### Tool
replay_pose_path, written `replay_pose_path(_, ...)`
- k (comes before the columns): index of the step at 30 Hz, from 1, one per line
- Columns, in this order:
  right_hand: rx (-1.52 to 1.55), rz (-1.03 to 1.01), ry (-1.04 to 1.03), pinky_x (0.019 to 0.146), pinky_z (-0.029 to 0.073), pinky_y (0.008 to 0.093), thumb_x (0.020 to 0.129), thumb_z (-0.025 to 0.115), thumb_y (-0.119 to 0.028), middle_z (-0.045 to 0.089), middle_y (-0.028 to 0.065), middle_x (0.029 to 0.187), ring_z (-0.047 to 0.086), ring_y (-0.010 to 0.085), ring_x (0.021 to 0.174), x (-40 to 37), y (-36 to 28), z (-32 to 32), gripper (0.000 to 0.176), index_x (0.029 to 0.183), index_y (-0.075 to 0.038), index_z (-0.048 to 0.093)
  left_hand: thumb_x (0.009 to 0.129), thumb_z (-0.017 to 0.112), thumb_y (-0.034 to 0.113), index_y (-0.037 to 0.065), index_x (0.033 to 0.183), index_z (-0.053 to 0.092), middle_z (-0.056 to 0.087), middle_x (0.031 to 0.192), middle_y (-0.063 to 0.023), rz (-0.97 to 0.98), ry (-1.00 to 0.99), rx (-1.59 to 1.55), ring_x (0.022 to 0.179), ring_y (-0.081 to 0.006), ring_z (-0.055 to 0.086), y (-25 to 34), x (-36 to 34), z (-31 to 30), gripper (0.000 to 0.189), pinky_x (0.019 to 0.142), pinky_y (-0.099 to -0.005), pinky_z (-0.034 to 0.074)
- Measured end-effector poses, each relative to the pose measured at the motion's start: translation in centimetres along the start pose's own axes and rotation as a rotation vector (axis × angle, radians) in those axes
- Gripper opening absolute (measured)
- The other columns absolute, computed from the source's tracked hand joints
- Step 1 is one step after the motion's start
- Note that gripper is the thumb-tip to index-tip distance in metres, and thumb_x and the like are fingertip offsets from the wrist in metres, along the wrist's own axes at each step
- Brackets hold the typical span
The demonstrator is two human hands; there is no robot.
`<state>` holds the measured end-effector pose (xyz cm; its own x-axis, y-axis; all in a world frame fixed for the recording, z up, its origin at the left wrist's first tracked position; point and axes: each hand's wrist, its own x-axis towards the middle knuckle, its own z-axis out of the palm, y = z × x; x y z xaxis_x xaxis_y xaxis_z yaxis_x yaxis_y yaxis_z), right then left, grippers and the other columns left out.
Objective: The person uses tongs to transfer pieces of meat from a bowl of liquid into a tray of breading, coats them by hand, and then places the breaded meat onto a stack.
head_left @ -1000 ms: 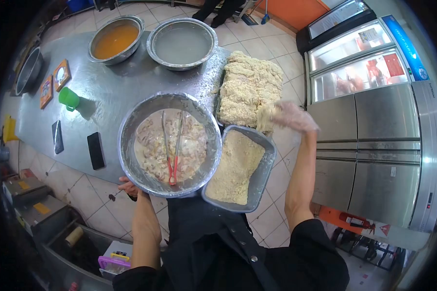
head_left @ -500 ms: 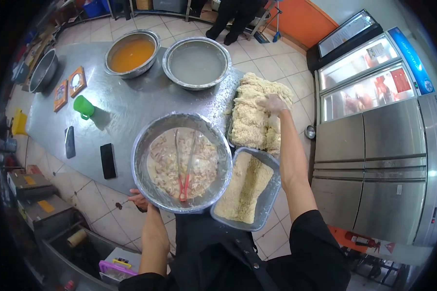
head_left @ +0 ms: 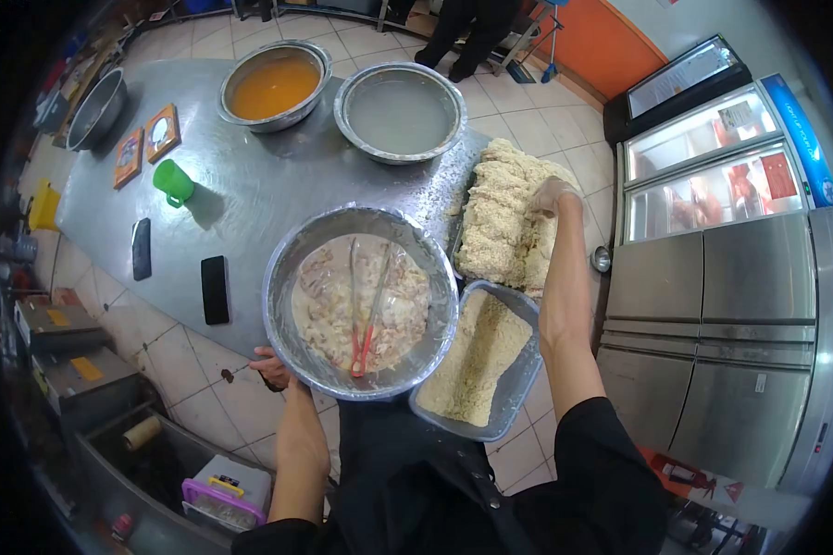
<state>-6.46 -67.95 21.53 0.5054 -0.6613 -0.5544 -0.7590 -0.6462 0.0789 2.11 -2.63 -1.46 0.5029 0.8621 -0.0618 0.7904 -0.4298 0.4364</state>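
My right hand (head_left: 555,198) rests on the right side of the heaped crumb-coated pieces (head_left: 495,227), its fingers curled down against them. My left hand (head_left: 272,368) is by the lower left rim of the large metal bowl (head_left: 280,319), fingers apart, partly hidden by the bowl. Inside that bowl is a pale, wet mixture (head_left: 319,305) of pieces in batter, with red-handled tongs (head_left: 367,342) lying in it. Just right of the bowl is a grey tub (head_left: 518,388) with yellowish crumbs (head_left: 463,370).
On the metal table (head_left: 250,185) are a bowl of orange liquid (head_left: 273,91), a bowl of cloudy liquid (head_left: 400,111), a green cup (head_left: 172,182), a black phone (head_left: 215,290) and an empty bowl (head_left: 97,109). A person (head_left: 467,37) stands behind. Steel fridges (head_left: 750,268) are at right.
My right hand has shifted slightly right over the coated pieces, its fingers now curled lower. The whole view has shifted, so the table items appear further right.
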Motion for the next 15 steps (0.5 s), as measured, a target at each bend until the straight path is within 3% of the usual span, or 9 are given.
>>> replay_pose_path(2, -0.160, 0.053, -0.079, 0.079, 0.059, 0.0431, 0.083, 0.077, -0.033, 0.076, 0.0183, 0.097, 0.073, 0.0301, 0.079, -1.5, -1.2, -0.9, 0.048, 0.116, 0.001, 0.074, 0.104, 0.041, 0.055, 0.002, 0.119, 0.055, 0.071, 0.093, -0.0253, -0.003, -0.002, -0.003, 0.084, -0.0451, 0.069, 0.0, 0.0, -0.1, 0.057, 0.070, -0.0544, 0.053)
replay_pose_path(4, -0.061, 0.039, 0.344, 0.091, 0.057, 0.0475, 0.088, 0.070, -0.040, 0.075, 0.0219, 0.111, 0.073, 0.0377, 0.097, -4.7, -3.3, -0.8, 0.045, 0.108, 0.000, 0.075, 0.104, 0.041, 0.055, 0.002, 0.119, 0.055, 0.071, 0.094, -0.0257, -0.002, -0.002, -0.012, 0.085, -0.0455, 0.069, 0.0, 0.0, -0.2, 0.057, 0.071, -0.0548, 0.053)
replay_pose_path(5, -0.061, 0.043, 0.341, 0.091, 0.057, 0.0475, 0.088, 0.070, -0.040, 0.075, 0.0219, 0.111, 0.073, 0.0377, 0.097, -4.5, -4.4, -0.5, 0.045, 0.108, 0.000, 0.075, 0.104, 0.041, 0.055, 0.002, 0.119, 0.055, 0.071, 0.094, -0.0258, 0.003, -0.003, -0.013, 0.085, -0.0457, 0.069, -0.1, 0.0, -0.3, 0.057, 0.071, -0.0550, 0.053)
replay_pose_path(7, 0.079, 0.071, 0.424, 0.105, 0.050, 0.0481, 0.095, 0.061, -0.046, 0.068, 0.0220, 0.130, 0.065, 0.0378, 0.120, -3.7, -6.4, 0.3, 0.049, 0.117, -0.003, 0.072, 0.104, 0.040, 0.055, 0.002, 0.119, 0.055, 0.071, 0.094, -0.0261, 0.019, -0.002, -0.015, 0.086, -0.0461, 0.069, 0.0, -0.3, -0.3, 0.058, 0.072, -0.0554, 0.053)
replay_pose_path(9, -0.002, -0.338, 0.817, 0.112, 0.043, 0.0461, 0.102, 0.049, -0.049, 0.059, 0.0180, 0.145, 0.056, 0.0359, 0.132, -0.5, -6.7, 5.4, 0.054, 0.135, -0.008, 0.063, 0.104, 0.040, 0.055, 0.002, 0.120, 0.055, 0.071, 0.094, -0.0264, 0.032, -0.012, -0.018, 0.087, -0.0465, 0.069, 0.0, -0.4, -0.2, 0.058, 0.073, -0.0558, 0.053)
replay_pose_path(11, -0.205, -0.554, 0.326, 0.117, 0.038, 0.0467, 0.106, 0.040, -0.049, 0.050, 0.0130, 0.155, 0.044, 0.0316, 0.144, -9.9, -11.1, 1.9, 0.058, 0.147, -0.011, 0.053, 0.104, 0.040, 0.055, 0.001, 0.120, 0.055, 0.071, 0.094, -0.0267, 0.044, -0.020, -0.030, 0.088, -0.0469, 0.069, 0.0, -0.3, -0.2, 0.058, 0.073, -0.0562, 0.053)
replay_pose_path(15, -0.260, -0.364, 0.301, 0.117, 0.037, 0.0509, 0.108, 0.034, -0.052, 0.047, 0.0115, 0.158, 0.036, 0.0302, 0.150, -7.4, -10.6, 5.5, 0.060, 0.152, -0.015, 0.049, 0.104, 0.039, 0.055, 0.001, 0.120, 0.054, 0.071, 0.095, -0.0273, 0.055, -0.043, -0.048, 0.089, -0.0477, 0.069, 0.1, -0.6, -0.6, 0.058, 0.075, -0.0569, 0.053)
